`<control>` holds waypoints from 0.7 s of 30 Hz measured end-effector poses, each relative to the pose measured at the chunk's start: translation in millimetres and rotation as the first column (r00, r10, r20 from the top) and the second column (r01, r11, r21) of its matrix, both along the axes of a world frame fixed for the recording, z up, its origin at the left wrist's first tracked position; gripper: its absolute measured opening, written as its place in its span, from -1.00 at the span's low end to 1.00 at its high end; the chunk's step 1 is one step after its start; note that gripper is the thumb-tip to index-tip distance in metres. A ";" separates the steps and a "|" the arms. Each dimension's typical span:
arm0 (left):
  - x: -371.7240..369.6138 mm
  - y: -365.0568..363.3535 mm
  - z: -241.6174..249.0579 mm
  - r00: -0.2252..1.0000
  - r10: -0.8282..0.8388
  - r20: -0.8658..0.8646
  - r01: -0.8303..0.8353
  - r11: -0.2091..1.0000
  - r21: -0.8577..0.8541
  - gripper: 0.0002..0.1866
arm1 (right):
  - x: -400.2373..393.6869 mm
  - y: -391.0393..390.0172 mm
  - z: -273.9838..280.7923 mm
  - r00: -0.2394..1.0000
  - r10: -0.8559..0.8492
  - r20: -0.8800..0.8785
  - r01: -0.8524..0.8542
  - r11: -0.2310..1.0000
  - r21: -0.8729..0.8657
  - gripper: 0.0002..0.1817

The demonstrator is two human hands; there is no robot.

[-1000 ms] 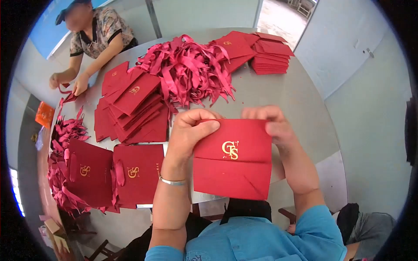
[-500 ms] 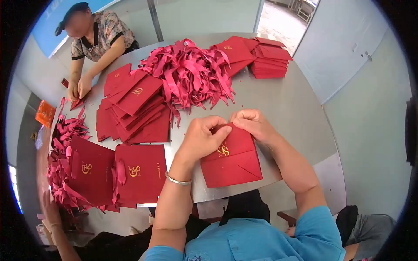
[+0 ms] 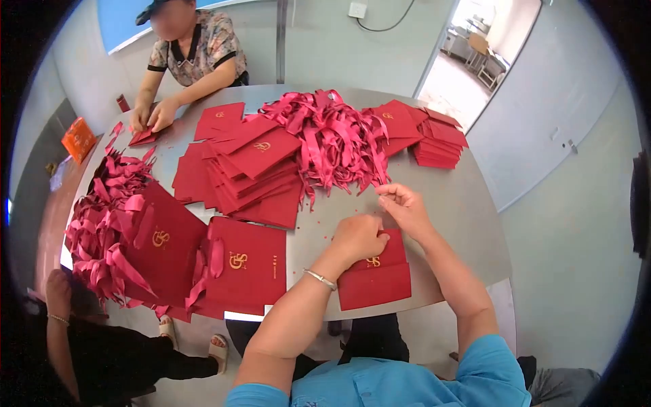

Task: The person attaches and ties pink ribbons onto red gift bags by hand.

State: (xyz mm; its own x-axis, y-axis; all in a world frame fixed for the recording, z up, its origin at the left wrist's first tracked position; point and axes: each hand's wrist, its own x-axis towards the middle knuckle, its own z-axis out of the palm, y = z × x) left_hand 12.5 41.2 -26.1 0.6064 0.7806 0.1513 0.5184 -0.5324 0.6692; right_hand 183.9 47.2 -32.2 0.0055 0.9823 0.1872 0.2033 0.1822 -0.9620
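Observation:
A dark red paper gift bag (image 3: pixel 375 287) with a gold logo lies flat near the table's front edge, its base folded. My left hand (image 3: pixel 359 241) is closed over the bag's upper part, covering some of the logo. Beyond it, my right hand (image 3: pixel 407 209) has its thumb and forefinger pinched at the tip of a ribbon at the near edge of a large heap of pink-red ribbons (image 3: pixel 339 139). The fingertips hide exactly how the ribbon is held.
Left of the heap lie stacked red bags (image 3: pixel 254 176); another stack (image 3: pixel 437 142) is at the far right. Bags with ribbon handles (image 3: pixel 244 264) fill the table's left front. A co-worker (image 3: pixel 196 57) handles a red piece at the far left; another person's arm (image 3: pixel 60 305) shows lower left.
My right hand has left the bag's top edge and reached forward to the ribbon heap. My left hand stays on the bag, now more closed. The view has shifted, showing more of the far wall.

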 end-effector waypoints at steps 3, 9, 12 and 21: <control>-0.2 2.2 -3.0 1.000 -0.004 0.014 0.004 1.000 0.005 -0.73 | -13.1 14.8 12.8 0.995 0.028 0.092 -0.027 1.000 -0.014 -0.79; -1.1 1.9 0.3 1.000 -0.014 -0.005 0.014 1.000 -0.016 -0.72 | -29.3 72.0 21.2 0.868 -0.336 0.366 0.130 0.865 0.485 -0.66; -1.4 1.9 -0.6 1.000 -0.021 -0.005 0.021 1.000 -0.004 -0.72 | -30.8 92.8 24.5 0.736 -0.469 0.488 0.086 0.779 0.621 -0.59; -0.5 5.2 -2.7 0.999 -0.029 -0.024 0.028 0.999 -0.035 -0.66 | -31.1 107.0 23.0 0.633 -0.540 0.555 0.126 0.779 0.615 -0.78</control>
